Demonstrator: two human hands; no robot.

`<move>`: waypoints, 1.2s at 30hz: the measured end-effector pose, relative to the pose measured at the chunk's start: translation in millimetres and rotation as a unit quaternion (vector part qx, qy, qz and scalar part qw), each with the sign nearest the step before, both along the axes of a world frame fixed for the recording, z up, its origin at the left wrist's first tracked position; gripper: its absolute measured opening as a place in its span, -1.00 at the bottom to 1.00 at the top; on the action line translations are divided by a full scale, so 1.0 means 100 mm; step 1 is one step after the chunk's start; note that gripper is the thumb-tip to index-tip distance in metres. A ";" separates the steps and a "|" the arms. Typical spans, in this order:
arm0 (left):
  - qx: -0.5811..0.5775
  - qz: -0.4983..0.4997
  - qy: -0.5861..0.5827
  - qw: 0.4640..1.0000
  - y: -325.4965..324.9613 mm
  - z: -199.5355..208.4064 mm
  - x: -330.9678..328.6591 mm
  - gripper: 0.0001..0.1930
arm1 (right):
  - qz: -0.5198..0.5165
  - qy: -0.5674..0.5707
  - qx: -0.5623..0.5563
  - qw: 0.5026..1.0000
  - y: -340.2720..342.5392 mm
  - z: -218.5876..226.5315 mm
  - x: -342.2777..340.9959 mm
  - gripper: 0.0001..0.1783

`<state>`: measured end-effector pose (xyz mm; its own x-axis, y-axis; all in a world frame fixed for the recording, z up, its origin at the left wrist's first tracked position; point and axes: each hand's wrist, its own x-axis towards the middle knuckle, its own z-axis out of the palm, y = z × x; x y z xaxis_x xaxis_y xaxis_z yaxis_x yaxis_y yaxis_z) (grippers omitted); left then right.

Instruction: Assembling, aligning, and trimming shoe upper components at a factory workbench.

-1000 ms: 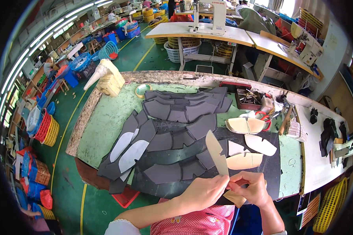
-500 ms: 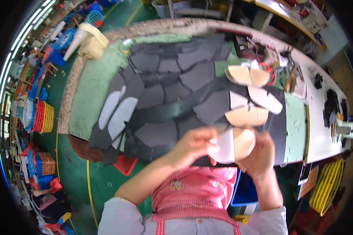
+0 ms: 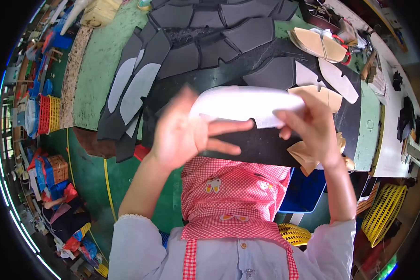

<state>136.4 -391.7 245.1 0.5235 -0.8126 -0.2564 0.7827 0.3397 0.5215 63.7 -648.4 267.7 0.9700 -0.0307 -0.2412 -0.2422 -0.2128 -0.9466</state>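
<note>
Over the green bench [image 3: 95, 74], right hand [image 3: 316, 126] in a pinch on a white piece [image 3: 247, 105], left hand [image 3: 178, 139] splayed, grip unclear.

Left hand [image 3: 178, 135] splayed, right hand [image 3: 315, 122] curled

1. A red basket [image 3: 43, 113] is standing beside a yellow basket [image 3: 54, 113] at the left.
2. A yellow line [image 3: 109, 186] is running along the green floor [image 3: 91, 172].
3. A blue bin [image 3: 307, 197] is sitting below the table's near edge [image 3: 266, 162].
4. A large yellow basket [image 3: 385, 214] is leaning at the lower right.
5. A dark tray [image 3: 314, 20] is holding small items at the upper right.
</note>
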 end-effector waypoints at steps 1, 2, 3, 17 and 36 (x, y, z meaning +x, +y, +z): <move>0.039 0.024 -0.019 0.999 0.04 0.01 0.09 -0.04 | 0.008 -0.001 0.020 1.000 0.00 -0.05 0.13 -0.82; 0.120 0.031 -0.104 0.987 0.06 0.00 0.16 -0.06 | 0.029 0.008 -0.010 1.000 0.00 -0.06 0.24 -0.79; 0.199 0.035 -0.187 0.961 0.07 -0.03 0.23 -0.06 | 0.049 0.017 -0.040 0.998 0.01 -0.08 0.34 -0.75; 0.615 -0.124 -0.640 0.444 -0.13 -0.01 0.40 -0.64 | 0.188 0.007 -0.554 0.811 0.08 -0.13 0.82 -0.68; 0.477 0.144 -0.704 0.506 0.31 -0.08 0.84 -0.48 | -0.026 -0.231 -0.368 0.900 -0.76 -0.53 -0.01 -0.80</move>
<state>220.4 -361.0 236.8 0.7942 -0.5093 0.3315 -0.6035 -0.5975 0.5280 62.6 -724.7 214.4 0.9542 -0.0663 0.2919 0.1130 -0.8232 -0.5563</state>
